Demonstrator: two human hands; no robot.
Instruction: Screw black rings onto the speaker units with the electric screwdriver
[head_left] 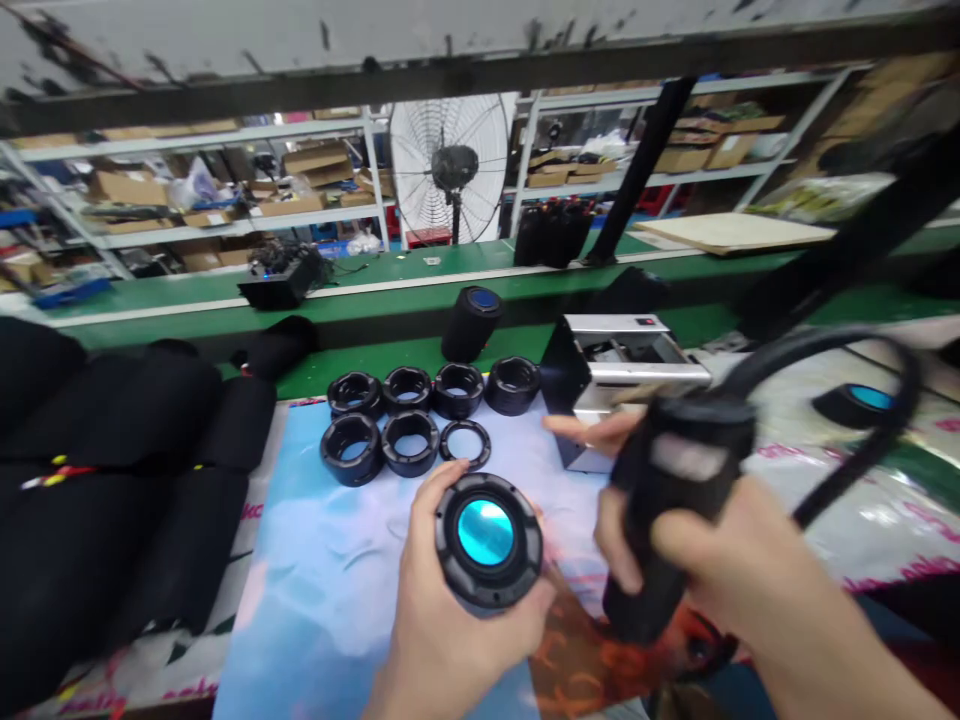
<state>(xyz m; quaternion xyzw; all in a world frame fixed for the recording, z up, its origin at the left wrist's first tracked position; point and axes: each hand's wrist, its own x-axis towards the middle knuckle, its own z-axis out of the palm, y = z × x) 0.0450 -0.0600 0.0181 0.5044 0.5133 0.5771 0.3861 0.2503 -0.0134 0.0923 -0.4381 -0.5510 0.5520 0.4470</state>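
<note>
The left hand (420, 590) is closed around a round black housing (487, 535) and holds it above the bench. The housing has a shining blue-green disc in its centre, and this face points up toward the camera, tilted a little to the right. Its short axis goes through the disc. The right hand (720, 560) is wrapped around a black cylinder (667, 530), just beside the housing but not touching it. The long axis of the cylinder leans: the lower end is near the bench, and the upper end goes up and to the right. A grey patch is on its upper part, and a black cable (825, 343) makes a loop from it over the right hand. So the hands are apart, and each one holds its own piece.

Past the left hand, on a printed blue mat (315, 560), lie black rings (409, 443) in two rows: four thick rings behind, then two thick rings and one thin flat ring (465, 445). Nothing stands between them and the housing. Beyond the rings, a black cylinder with a blue top (472, 322) stands upright. Past the right hand stands a silver metal box (630, 365), and to its right lies a black piece with a blue face (855, 405). Black fabric sleeves (112, 480) are piled left of the mat. Farther away are a green bench (397, 350), a standing fan (450, 165), and shelves with cardboard boxes (187, 190).
</note>
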